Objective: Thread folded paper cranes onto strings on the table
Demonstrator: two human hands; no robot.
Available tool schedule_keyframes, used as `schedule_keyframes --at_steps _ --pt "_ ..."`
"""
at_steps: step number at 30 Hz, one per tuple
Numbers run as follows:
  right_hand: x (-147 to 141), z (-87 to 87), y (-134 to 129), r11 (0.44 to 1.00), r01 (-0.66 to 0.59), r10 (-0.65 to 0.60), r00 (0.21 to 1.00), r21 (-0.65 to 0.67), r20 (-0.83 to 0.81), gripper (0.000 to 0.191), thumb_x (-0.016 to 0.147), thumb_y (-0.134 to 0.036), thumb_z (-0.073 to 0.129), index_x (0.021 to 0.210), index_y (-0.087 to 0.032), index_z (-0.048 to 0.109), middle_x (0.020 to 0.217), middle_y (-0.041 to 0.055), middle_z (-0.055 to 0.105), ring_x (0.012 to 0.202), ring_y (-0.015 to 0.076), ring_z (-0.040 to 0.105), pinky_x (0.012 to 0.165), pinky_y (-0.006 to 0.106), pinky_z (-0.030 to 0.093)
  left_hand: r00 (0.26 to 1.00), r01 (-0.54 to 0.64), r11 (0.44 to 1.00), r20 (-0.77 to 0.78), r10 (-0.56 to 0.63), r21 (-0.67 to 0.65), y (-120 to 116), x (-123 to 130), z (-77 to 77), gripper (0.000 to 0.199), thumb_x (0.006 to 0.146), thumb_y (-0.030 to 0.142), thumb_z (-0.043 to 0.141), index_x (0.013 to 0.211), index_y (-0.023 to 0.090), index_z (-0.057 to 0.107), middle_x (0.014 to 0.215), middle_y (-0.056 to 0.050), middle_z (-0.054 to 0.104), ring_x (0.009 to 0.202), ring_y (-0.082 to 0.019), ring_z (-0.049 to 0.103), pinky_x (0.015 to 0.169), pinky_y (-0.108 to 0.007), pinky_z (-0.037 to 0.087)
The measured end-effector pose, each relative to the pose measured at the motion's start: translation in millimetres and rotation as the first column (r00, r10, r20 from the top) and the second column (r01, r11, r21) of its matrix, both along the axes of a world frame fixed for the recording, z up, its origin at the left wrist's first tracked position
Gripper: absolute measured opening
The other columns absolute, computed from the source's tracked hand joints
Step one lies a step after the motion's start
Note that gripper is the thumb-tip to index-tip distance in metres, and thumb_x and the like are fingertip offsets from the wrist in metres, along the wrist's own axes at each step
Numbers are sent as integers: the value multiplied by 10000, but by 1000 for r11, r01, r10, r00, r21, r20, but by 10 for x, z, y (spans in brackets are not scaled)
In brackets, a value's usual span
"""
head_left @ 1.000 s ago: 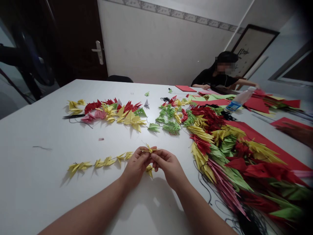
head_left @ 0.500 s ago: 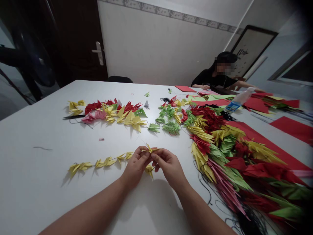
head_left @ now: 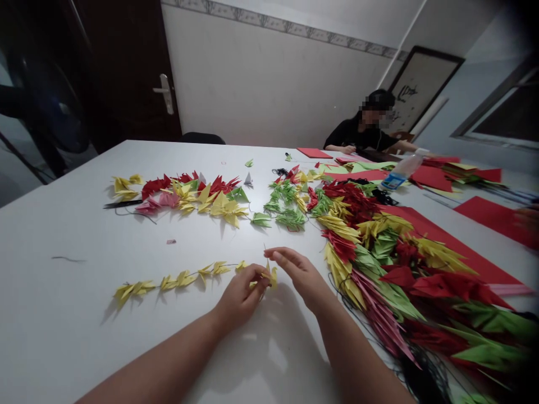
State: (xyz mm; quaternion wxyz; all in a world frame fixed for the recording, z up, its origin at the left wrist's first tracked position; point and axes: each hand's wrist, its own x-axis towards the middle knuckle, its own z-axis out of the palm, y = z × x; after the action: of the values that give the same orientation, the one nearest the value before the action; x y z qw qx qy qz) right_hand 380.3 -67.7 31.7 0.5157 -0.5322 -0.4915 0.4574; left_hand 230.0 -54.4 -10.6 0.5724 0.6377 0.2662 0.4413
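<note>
My left hand (head_left: 241, 294) is closed on a folded yellow paper crane (head_left: 273, 276), held just above the white table. Over it, my right hand (head_left: 300, 274) pinches a thin needle (head_left: 265, 246) that stands upright at the crane; most of the needle is hidden by the fingertips. To the left of my hands lies a dark thread strung with several yellow paper cranes (head_left: 181, 278). Loose yellow, red, pink and green folded cranes (head_left: 189, 196) sit farther back.
A large heap of strung paper cranes (head_left: 379, 252) covers the table's right side, with black thread around it. Black scissors (head_left: 122, 203) lie at left. A plastic bottle (head_left: 402, 170) leans near red paper sheets (head_left: 484, 219). Another person (head_left: 357, 132) sits at the far right.
Both hands were together at the crane; now my right hand is raised above it on the needle. My left hand has lowered slightly with the crane. The view has shifted a little.
</note>
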Motion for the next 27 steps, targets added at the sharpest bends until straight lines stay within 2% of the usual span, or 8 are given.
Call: schedule_keyframes --at_steps 3,7,13,18,22,27 --pt "-38 -27 -1 995 -94 88 989 -44 -118 207 657 -387 673 732 -195 648 775 9 651 772 149 558 745 280 393 996 46 997 -83 -40 69 -6 -5 21 134 804 311 522 790 194 585 733 -28 560 667 -145 478 635 -252 368" --pt "-17 -86 25 996 -81 66 964 -47 -258 192 649 -355 687 693 -185 612 677 -16 617 690 114 535 710 256 388 996 34 996 -87 -27 88 11 1 32 128 806 298 518 771 190 579 715 -23 531 674 -145 454 634 -246 351" --pt "-11 -132 50 997 64 -71 932 -30 -357 213 617 -355 711 707 -197 601 663 -27 604 692 110 547 704 253 391 1000 12 1000 -3 -12 -12 21 13 35 147 769 327 570 764 184 602 717 -25 521 671 -146 445 615 -234 355" --pt "67 -92 77 981 190 -185 885 -32 -427 270 565 -377 740 711 -206 591 636 -39 595 676 105 555 675 247 422 996 55 996 -68 -50 67 10 15 68 139 790 305 534 777 191 611 744 -37 548 680 -150 479 622 -237 384" --pt "199 -103 118 971 239 -224 853 -29 -471 259 578 -357 742 732 -210 592 633 -42 613 611 84 553 610 223 433 994 24 988 -110 -7 153 5 13 82 123 796 256 518 792 206 631 774 -50 589 729 -169 518 677 -255 394" --pt "376 -107 175 920 392 -346 778 -26 -524 296 523 -334 773 718 -206 590 620 -51 621 546 62 538 538 192 428 987 1 986 -157 26 168 10 1 45 107 783 218 530 789 199 635 785 -54 608 764 -180 541 722 -271 397"
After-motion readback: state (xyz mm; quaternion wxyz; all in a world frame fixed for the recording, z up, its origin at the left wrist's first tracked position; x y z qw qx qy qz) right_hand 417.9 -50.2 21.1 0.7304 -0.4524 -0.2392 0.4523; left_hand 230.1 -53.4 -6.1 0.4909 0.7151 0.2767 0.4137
